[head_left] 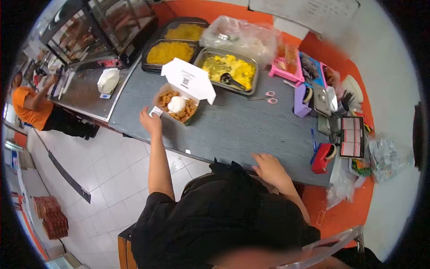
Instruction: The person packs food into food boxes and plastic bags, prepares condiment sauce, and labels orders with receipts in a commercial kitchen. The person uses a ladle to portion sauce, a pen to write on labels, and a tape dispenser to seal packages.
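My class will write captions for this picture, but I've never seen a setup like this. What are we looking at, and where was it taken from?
There is no machine here: a person works bare-handed, and a camera worn on their head looks forward and down, with dark, rounded edges framing the view. The left hand is at an open takeaway box of brown pieces topped with something white; a small white piece shows at its fingertips, but whether it is held is unclear. The right hand is at the edge of the grey table, holding nothing visible. Also there: a metal tray of yellow food, scissors and a red tape dispenser.
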Motion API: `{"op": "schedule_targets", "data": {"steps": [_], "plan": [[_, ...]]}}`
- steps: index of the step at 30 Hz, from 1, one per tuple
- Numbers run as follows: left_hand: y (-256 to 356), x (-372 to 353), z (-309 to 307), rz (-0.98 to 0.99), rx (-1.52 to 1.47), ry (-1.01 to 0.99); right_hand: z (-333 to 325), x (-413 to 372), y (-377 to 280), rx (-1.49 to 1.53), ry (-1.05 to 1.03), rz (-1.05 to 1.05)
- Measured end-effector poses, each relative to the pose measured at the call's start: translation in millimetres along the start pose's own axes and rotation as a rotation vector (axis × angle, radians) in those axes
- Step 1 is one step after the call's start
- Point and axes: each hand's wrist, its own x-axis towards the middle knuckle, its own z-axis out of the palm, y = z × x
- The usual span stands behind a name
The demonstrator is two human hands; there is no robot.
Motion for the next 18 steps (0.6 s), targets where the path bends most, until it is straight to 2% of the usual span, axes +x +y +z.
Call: {"op": "schedule_targets", "data": {"steps": [1,2,3,4,5,7,8,9,11,12,14,15,17,18], "plan": [[-12,12,2,-0.008,0.009,0.005,4,27,-5,0.068,-0.025,-0.101],[-22,22,3,-0.031,0.086,-0.168,11,50,-11,0.14,-0.052,-0.197],[-25,29,0,-0.054,0.159,-0.343,16,71,-19,0.141,-0.058,-0.201],[-28,28,-3,0.08,0.278,-0.402,22,90,-27,0.189,-0.087,-0.299],[-32,27,0,0.073,0.281,-0.406,24,104,-35,0.235,-0.114,-0.395],[-40,25,6,-0.147,0.095,-0.54,21,125,-47,0.192,-0.161,-0.406],[-46,23,6,-0.157,0.161,-0.649,20,133,-50,0.15,-0.2,-0.418],[-39,17,-2,-0.169,0.161,-0.652,16,140,-49,0.148,-0.212,-0.418],[4,2,-35,-0.593,-0.392,-0.631,5,156,-45,0.276,-0.168,-0.488],[15,-6,-44,-0.605,-0.391,-0.624,1,166,-40,0.274,-0.18,-0.494],[35,-26,-61,-0.62,-0.836,-0.324,-7,183,-30,0.413,-0.103,-0.257],[49,-31,-71,-0.637,-0.829,-0.314,-6,193,-25,0.411,-0.123,-0.261],[83,-33,-93,-0.617,-0.977,-0.375,0,211,-16,0.509,0.007,-0.201],[101,-32,-99,-0.591,-1.018,-0.393,1,216,-19,0.507,-0.016,-0.207]]}}
